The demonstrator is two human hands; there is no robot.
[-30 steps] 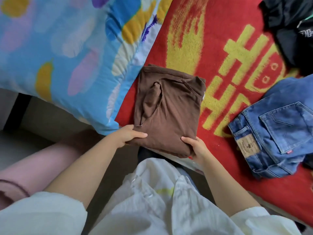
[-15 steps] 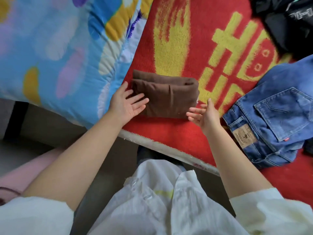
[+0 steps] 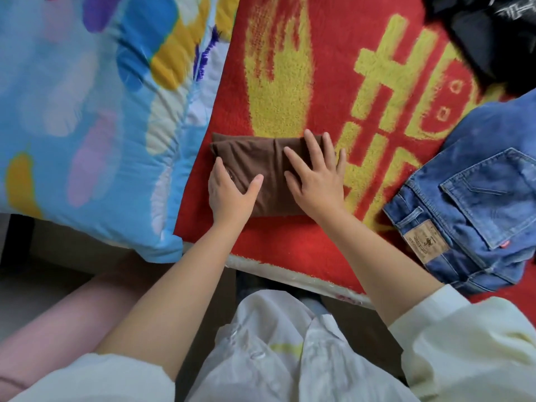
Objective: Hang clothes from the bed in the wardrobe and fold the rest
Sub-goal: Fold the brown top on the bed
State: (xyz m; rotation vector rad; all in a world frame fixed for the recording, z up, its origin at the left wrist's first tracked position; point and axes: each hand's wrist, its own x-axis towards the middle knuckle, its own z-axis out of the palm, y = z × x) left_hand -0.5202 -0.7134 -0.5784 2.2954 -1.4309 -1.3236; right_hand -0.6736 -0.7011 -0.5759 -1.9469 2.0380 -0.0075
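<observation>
- A red fleece blanket (image 3: 333,82) with a fuzzy yellow pattern — flame-like streaks and blocky shapes — covers the bed from the middle to the right.
- A quilted light-blue duvet (image 3: 87,111) printed with yellow, pink, white and purple feather-like blotches lies on the left, its right edge overlapping the red blanket and its near corner hanging past the bed's edge.
- A whitish strip of mattress edge (image 3: 290,275) shows just under the blanket's near border.
- A soft pink rounded object (image 3: 58,323) sits low at the near left — too blurred to identify.
- Dim grey floor (image 3: 17,282) shows beside it.
</observation>
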